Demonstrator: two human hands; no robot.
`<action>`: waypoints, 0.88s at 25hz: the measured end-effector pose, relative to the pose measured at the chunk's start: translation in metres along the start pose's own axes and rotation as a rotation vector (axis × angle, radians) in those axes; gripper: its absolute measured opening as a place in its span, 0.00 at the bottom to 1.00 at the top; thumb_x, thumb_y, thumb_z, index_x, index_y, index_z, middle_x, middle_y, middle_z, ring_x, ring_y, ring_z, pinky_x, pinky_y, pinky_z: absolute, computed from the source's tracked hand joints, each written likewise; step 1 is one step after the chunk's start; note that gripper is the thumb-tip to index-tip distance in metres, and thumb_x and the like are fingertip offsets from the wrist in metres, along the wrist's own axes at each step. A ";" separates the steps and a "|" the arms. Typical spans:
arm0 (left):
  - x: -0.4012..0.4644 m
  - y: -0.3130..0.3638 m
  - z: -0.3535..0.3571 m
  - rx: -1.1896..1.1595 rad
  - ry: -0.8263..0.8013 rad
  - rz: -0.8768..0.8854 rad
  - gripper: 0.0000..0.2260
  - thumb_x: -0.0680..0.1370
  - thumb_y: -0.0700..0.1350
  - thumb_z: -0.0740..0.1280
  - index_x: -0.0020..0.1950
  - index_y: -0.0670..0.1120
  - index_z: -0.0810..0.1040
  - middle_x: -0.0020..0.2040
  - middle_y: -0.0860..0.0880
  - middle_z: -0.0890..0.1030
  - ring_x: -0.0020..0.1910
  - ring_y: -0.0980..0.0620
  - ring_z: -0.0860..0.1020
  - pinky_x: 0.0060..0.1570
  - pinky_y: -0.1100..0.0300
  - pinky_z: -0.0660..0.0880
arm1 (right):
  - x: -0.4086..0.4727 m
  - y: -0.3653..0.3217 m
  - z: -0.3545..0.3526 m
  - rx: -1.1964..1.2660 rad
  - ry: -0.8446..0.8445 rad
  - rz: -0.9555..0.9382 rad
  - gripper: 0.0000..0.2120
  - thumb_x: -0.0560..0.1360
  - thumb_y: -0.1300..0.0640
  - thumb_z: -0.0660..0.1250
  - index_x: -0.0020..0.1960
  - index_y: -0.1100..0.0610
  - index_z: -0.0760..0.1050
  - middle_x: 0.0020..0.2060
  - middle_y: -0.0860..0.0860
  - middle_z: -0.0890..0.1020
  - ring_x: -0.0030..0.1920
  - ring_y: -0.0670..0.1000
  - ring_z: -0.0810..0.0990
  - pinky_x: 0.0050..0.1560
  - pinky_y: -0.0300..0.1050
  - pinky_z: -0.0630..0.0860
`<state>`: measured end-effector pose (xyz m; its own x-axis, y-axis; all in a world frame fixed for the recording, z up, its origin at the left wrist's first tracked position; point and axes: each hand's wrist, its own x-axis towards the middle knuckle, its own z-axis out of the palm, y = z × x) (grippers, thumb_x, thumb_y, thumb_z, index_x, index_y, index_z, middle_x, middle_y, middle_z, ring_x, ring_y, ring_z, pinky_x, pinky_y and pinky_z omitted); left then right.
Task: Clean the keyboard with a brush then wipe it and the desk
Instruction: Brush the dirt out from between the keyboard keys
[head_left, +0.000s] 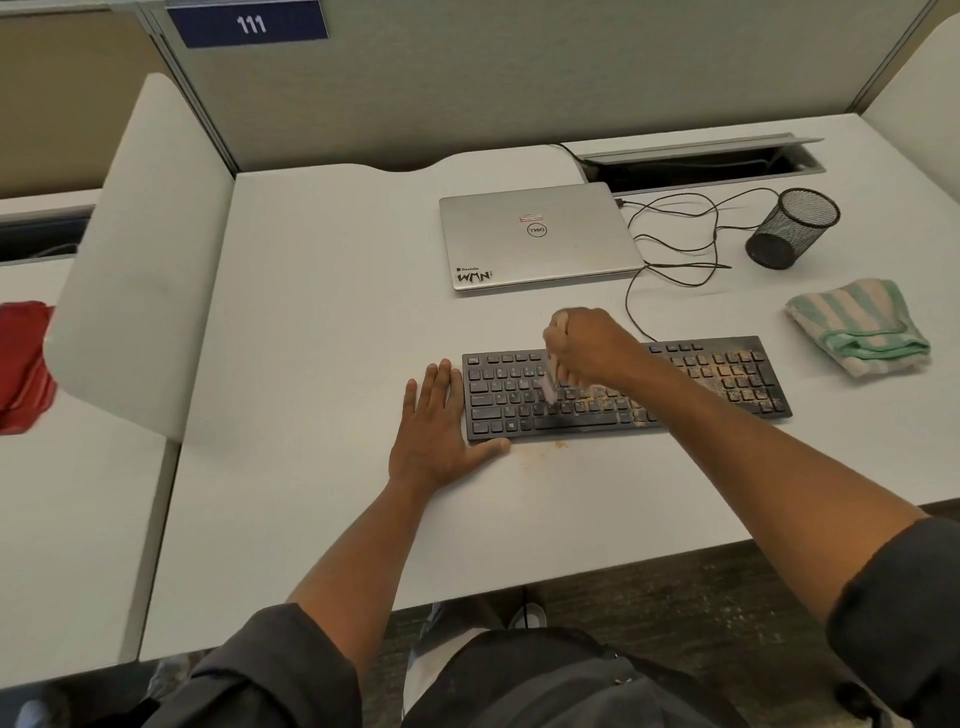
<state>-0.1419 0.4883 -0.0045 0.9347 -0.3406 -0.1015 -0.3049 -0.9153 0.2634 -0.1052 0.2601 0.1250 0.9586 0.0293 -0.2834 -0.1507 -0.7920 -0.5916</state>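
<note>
A black keyboard (727, 379) lies on the white desk (332, 322), dusted with brownish crumbs over its middle and right keys. My right hand (589, 345) grips a small pale brush (549, 382), whose bristles touch the left-middle keys; the brush is blurred. My left hand (436, 426) lies flat on the desk against the keyboard's left end, its thumb along the front edge. A few crumbs (558, 445) sit on the desk just in front of the keyboard. A folded green-and-cream striped cloth (857, 325) lies to the right of the keyboard.
A closed silver laptop (535, 236) sits behind the keyboard, with loose black cables (675, 244) trailing to its right. A black mesh pen cup (792, 228) lies tipped at the back right. A white divider panel (140, 249) bounds the desk on the left.
</note>
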 end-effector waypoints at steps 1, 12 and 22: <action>0.000 0.000 0.001 0.000 0.000 -0.001 0.56 0.70 0.81 0.51 0.83 0.43 0.41 0.84 0.44 0.42 0.82 0.48 0.37 0.79 0.46 0.35 | 0.003 0.002 -0.003 -0.016 0.081 -0.017 0.12 0.81 0.57 0.57 0.46 0.61 0.75 0.33 0.56 0.84 0.30 0.53 0.81 0.36 0.46 0.76; 0.001 0.000 0.001 0.002 0.006 0.000 0.56 0.70 0.81 0.52 0.83 0.43 0.42 0.84 0.44 0.42 0.82 0.48 0.38 0.79 0.47 0.35 | 0.016 0.006 -0.015 -0.007 0.016 -0.156 0.11 0.79 0.57 0.67 0.41 0.63 0.80 0.40 0.56 0.85 0.34 0.47 0.79 0.40 0.46 0.76; 0.001 -0.001 0.002 0.011 0.005 0.000 0.56 0.70 0.81 0.51 0.83 0.43 0.42 0.84 0.44 0.42 0.82 0.49 0.37 0.79 0.46 0.36 | 0.005 0.001 -0.013 -0.067 -0.036 -0.246 0.08 0.80 0.55 0.68 0.47 0.58 0.83 0.40 0.48 0.84 0.33 0.36 0.76 0.38 0.37 0.69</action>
<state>-0.1411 0.4886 -0.0064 0.9357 -0.3394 -0.0964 -0.3069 -0.9176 0.2527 -0.0978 0.2518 0.1329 0.9549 0.2469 -0.1649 0.1033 -0.7970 -0.5951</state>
